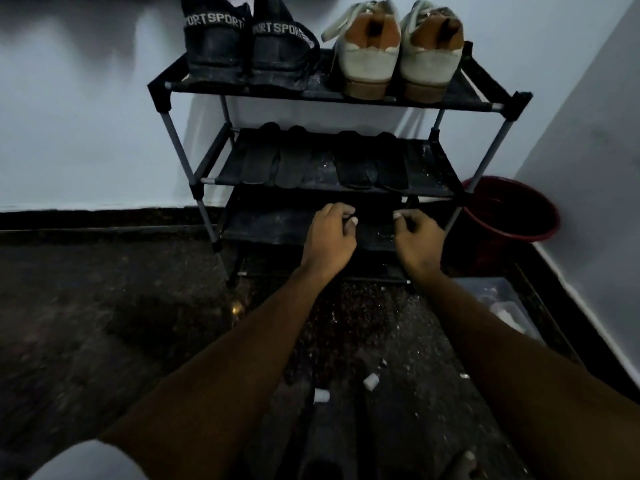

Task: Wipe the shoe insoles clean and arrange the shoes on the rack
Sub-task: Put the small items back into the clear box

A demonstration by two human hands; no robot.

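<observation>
A black shoe rack (498, 107) stands against the wall. Its top shelf carries a pair of black sport shoes (247, 53) on the left and a pair of white and tan sneakers (394, 53) on the right, heels facing me. Two pairs of dark insoles (277, 161) (372, 164) lie flat on the middle shelf. My left hand (329, 237) and my right hand (417, 237) hover over the third shelf (270, 225) with fingers curled and thumbs close to fingertips. The gap between them is too dark to show anything held.
A dark red bucket (512, 216) sits in the corner right of the rack. A clear plastic box (502, 306) lies on the floor at the right wall. Small white scraps (370, 381) dot the dark speckled floor near me.
</observation>
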